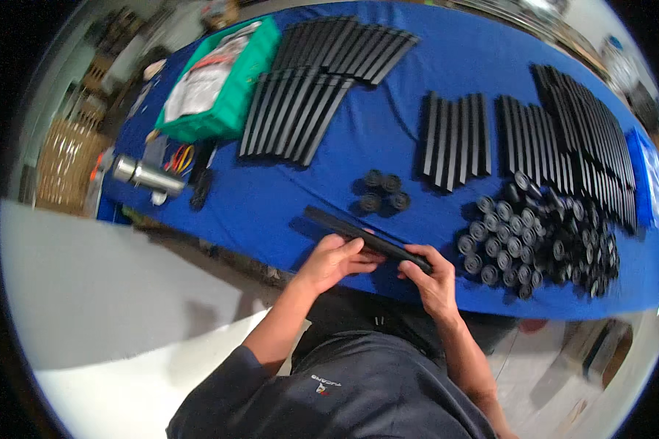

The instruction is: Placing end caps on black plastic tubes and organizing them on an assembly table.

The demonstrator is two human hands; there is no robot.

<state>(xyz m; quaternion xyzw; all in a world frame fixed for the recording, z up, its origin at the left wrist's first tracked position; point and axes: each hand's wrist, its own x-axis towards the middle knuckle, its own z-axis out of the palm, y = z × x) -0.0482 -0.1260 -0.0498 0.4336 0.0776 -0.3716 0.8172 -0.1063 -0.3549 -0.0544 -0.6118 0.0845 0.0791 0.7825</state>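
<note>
A long, straight black bar (333, 223) slants across in front of me, above the near edge of the blue-covered table (271, 227). My left hand (326, 265) is closed around its middle, thumb on top and fingers underneath. At the bar's right end, my right hand (433, 284) grips it between thumb and fingers; what lies under those fingertips is hidden. Just beyond the bar sits a small group of round black ringed pieces (371, 202). A large pile of similar round pieces (504, 233) lies to the right of my right hand.
Rows of black bars lie at the back left (293, 110), centre right (454, 139) and far right (586, 124). A green crate (223, 121) holds crumpled whitish packaging. Near it are a metal flask (150, 175) and coloured bands (183, 158). A blue bin (646, 183) stands at the right edge.
</note>
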